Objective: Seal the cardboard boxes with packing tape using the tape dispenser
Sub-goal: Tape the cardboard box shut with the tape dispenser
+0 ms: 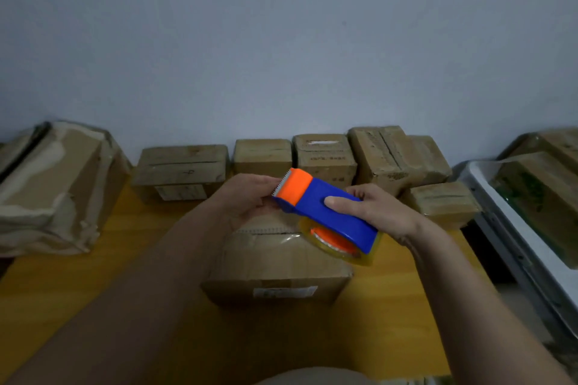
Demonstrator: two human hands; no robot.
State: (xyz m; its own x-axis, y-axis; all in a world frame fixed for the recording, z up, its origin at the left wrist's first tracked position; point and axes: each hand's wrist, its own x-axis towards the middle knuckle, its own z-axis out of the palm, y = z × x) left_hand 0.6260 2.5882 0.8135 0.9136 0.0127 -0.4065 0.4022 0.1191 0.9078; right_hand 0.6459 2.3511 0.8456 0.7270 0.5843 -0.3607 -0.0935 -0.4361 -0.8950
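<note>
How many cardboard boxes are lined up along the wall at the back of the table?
5: far-left box, next box, middle box, tilted box, and low box at the right end. More may hide behind the hands.

A blue and orange tape dispenser is being gripped by the right hand above a cardboard box, while its serrated end is being touched, seemingly, by the left hand.

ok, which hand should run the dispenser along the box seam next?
Right. The right hand already grips the tape dispenser body above the box; the left hand only touches its blade end, so it is probably freer to steady the box.
</note>
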